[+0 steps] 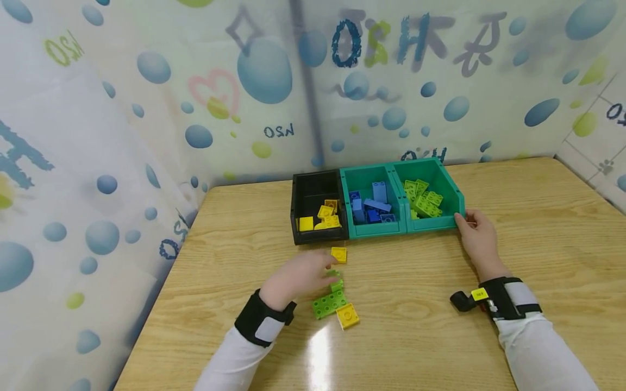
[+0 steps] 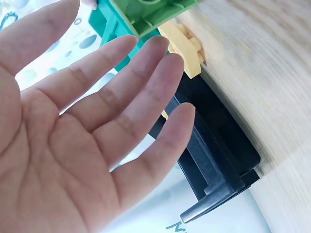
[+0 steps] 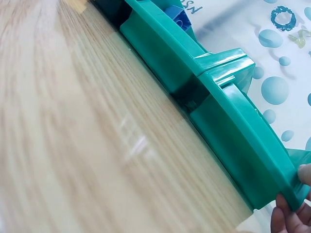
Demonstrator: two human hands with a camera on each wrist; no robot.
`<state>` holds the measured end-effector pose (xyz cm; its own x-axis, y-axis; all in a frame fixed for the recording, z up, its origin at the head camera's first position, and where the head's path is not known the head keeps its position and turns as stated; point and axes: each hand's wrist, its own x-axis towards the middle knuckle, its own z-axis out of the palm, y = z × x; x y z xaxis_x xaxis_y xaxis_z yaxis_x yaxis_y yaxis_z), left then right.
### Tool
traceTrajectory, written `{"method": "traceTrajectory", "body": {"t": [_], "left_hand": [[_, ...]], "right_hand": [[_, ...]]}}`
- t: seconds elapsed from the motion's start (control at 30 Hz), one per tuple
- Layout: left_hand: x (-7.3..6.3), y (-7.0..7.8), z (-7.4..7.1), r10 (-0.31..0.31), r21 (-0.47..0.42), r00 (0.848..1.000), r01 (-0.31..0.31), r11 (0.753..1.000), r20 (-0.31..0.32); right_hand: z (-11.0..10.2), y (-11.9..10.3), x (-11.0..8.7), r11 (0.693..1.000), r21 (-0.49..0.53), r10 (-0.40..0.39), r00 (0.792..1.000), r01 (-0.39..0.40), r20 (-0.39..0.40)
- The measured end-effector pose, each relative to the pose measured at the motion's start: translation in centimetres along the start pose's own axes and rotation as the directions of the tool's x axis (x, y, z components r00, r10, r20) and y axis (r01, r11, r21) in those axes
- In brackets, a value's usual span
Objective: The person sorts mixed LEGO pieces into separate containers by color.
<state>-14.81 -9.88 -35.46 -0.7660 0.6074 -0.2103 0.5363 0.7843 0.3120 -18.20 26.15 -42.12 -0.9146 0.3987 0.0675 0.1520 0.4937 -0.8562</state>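
My left hand (image 1: pixel 298 277) hovers with loosely extended fingers above several loose toy building bricks, and its palm (image 2: pixel 63 145) shows nothing held. Just by its fingertips lie a yellow brick (image 1: pixel 339 254) and a green brick (image 1: pixel 337 284), partly covered by the fingers. Closer to me are a longer green brick (image 1: pixel 329 305) and another yellow brick (image 1: pixel 348 316), touching at a corner. With thumb and fingers, my right hand (image 1: pixel 479 241) pinches the front right corner of the teal bin (image 1: pixel 432 224) that contains green bricks (image 1: pixel 426 205).
Left of that bin, side by side, stand a second teal bin (image 1: pixel 379 230) with blue bricks (image 1: pixel 376 205) and a black bin (image 1: pixel 320 237) with yellow bricks (image 1: pixel 329 220). All rest on a wooden table (image 1: pixel 406 326) before a patterned curtain (image 1: pixel 264 141).
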Motion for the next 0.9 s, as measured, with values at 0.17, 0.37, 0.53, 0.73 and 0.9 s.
{"method": "traceTrajectory", "body": {"t": [0.17,0.37,0.53,0.73,0.9], "left_hand": [[-0.50,0.00,0.11,0.008,-0.006,0.999,-0.007,1.000,0.035],[-0.41,0.06,0.27,0.010,-0.004,0.999,-0.010,1.000,0.037],[-0.12,0.28,0.50,0.004,-0.001,0.998,-0.004,1.000,0.057],[0.15,0.54,0.64,0.007,-0.008,0.997,-0.006,1.000,0.072],[0.26,0.56,0.75,0.010,0.003,0.997,-0.010,1.000,0.071]], "right_hand": [[0.01,-0.01,-0.04,1.000,0.003,0.005,1.000,-0.005,0.004],[-0.04,-0.03,-0.02,1.000,0.004,-0.003,1.000,0.003,0.005],[-0.10,-0.10,-0.05,1.000,0.005,-0.001,1.000,0.001,0.006],[-0.09,-0.09,-0.05,1.000,-0.002,-0.001,1.000,0.001,0.001],[-0.07,0.01,-0.02,1.000,-0.003,-0.001,1.000,0.001,0.001]]}}
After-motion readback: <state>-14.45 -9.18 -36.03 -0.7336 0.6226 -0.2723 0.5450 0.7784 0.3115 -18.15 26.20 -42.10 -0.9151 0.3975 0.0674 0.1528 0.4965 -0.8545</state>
